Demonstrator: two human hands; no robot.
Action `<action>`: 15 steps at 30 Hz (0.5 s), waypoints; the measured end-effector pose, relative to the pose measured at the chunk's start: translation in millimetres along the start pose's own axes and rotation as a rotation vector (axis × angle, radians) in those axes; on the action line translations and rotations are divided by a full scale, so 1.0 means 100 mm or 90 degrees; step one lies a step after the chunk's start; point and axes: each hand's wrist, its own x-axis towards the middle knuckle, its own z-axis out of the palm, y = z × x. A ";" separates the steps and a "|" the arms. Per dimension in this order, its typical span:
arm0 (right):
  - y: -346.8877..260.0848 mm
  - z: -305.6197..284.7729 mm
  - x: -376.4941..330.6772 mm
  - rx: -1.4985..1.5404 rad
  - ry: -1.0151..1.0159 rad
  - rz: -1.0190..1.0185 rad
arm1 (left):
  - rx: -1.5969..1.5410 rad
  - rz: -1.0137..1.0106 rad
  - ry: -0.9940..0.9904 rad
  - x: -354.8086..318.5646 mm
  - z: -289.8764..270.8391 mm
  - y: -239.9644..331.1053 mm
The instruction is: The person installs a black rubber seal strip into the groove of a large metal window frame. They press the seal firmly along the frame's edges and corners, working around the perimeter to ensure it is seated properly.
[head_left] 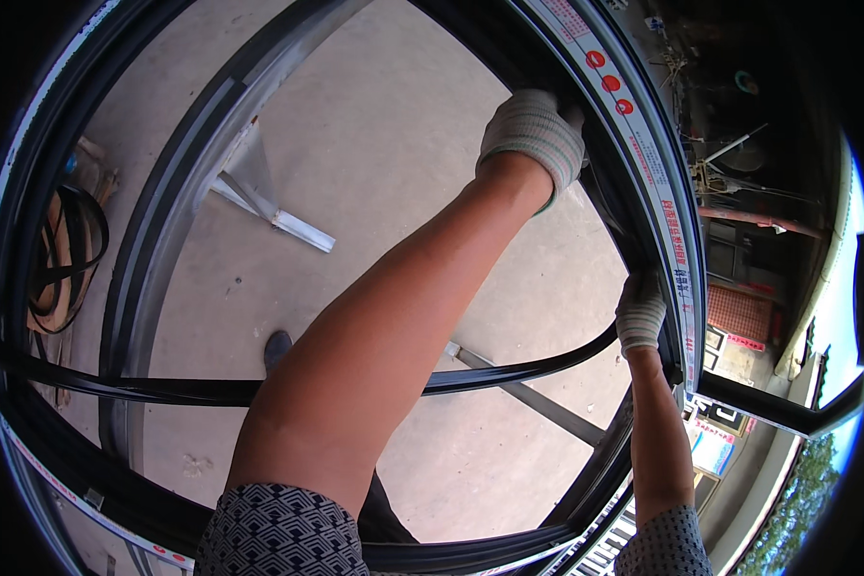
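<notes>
A large black window or door frame (643, 125) with a printed white protective film surrounds the view. My left hand (533, 139), in a striped knit glove, reaches to its upper right side; the fingers are curled against the dark inner edge, and what they grip is hidden. Lower down that same side, my right hand (640, 312), gloved alike, is closed at the inner edge. A long black rubber strip (202, 392) sags across the opening, passing under my left forearm, and its right part curves up to my right hand.
Through the opening show a concrete floor, a metal stand leg (302, 230), a grey bar (547, 413) and a dark shoe tip (276, 348). Black strip coils (72, 250) lie at the left. Cluttered shelving, a red-brown panel (739, 312) and a roof edge stand at the right.
</notes>
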 end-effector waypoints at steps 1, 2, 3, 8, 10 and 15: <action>-0.01 0.00 0.00 -0.001 0.007 -0.007 | 0.060 -0.014 0.013 0.01 0.05 0.01; -0.01 0.01 0.02 0.017 -0.001 0.011 | 0.120 -0.030 0.027 0.02 0.08 0.01; -0.07 -0.02 0.05 0.036 -0.012 0.028 | 0.060 -0.017 0.015 0.03 0.09 -0.03; 0.08 0.02 -0.04 0.023 0.016 0.008 | -0.131 -0.032 -0.075 -0.09 0.07 -0.01; 0.00 -0.01 0.00 0.022 -0.009 0.015 | -0.098 -0.022 -0.054 -0.10 -0.02 0.00; -0.08 -0.06 -0.01 -0.003 0.013 -0.004 | -0.027 0.056 0.029 0.05 -0.11 -0.08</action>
